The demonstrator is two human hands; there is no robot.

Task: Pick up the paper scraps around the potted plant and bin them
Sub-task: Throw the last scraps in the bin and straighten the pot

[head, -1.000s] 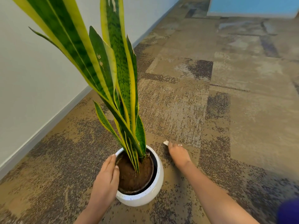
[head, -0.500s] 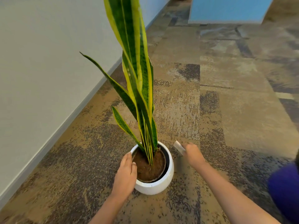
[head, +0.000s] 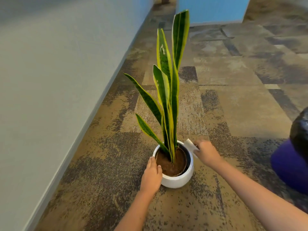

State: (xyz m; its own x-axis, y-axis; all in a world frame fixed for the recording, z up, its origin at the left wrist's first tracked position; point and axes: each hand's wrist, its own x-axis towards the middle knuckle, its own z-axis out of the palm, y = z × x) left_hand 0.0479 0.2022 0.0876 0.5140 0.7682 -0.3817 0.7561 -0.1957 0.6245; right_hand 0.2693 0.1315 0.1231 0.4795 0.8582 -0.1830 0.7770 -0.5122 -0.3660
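Observation:
A snake plant (head: 168, 90) with green, yellow-edged leaves grows from brown soil in a round white pot (head: 178, 180) on the carpet. My left hand (head: 152, 176) rests flat on the pot's left rim. To the right of the pot, my right hand (head: 205, 151) is lifted off the floor and pinches a white paper scrap (head: 190, 145), which sticks out toward the pot's rim. No other scraps show on the carpet.
A purple bin with a black liner (head: 295, 157) stands at the right edge. A pale wall with a baseboard (head: 66, 114) runs along the left. Patterned brown carpet (head: 233, 100) stretches ahead to a blue panel (head: 213, 9).
My right hand picked the paper scrap off the carpet and raised it beside the pot. The view pulled back, bringing the bin into sight. My left hand stayed on the rim.

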